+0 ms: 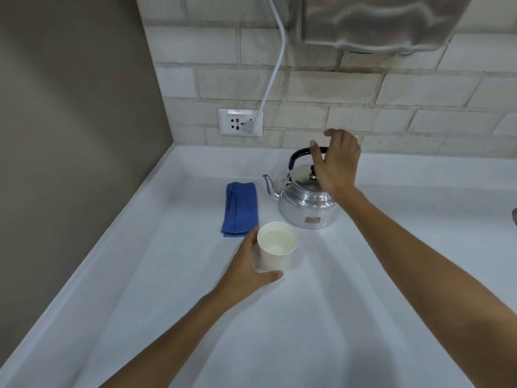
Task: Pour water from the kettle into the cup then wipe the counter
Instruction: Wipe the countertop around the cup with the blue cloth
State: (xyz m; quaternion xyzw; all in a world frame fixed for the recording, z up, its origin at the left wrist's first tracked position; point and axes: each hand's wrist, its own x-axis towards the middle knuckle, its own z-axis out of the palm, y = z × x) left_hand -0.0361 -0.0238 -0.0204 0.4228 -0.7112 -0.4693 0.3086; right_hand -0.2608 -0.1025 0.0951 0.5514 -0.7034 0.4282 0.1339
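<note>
Down at the near middle, the left hand (246, 264) forms a grip around a white paper cup (277, 246), thumb along the near base and fingers hidden behind the cup's left side. The cup stands upright on the white tabletop (321, 317) and holds clear water well up its inside. Farther back, the right hand (337, 161) hangs over the kettle (306, 204) with fingers spread and loosely curled; its grip is released, thumb tip just at the black handle (298, 156) without closing round it. The palm covers part of the lid and its knob. The steel kettle sits upright on the tabletop just behind and right of the cup, spout pointing left toward a folded blue cloth (241, 209). That cloth lies flat just left of the kettle, its near end close beside the left hand's knuckles. Behind, on the pale brick wall, a socket plate (240, 122) has a white cable (275, 65) plugged in, running upward to a metal appliance (377, 21) mounted at the top edge.
</note>
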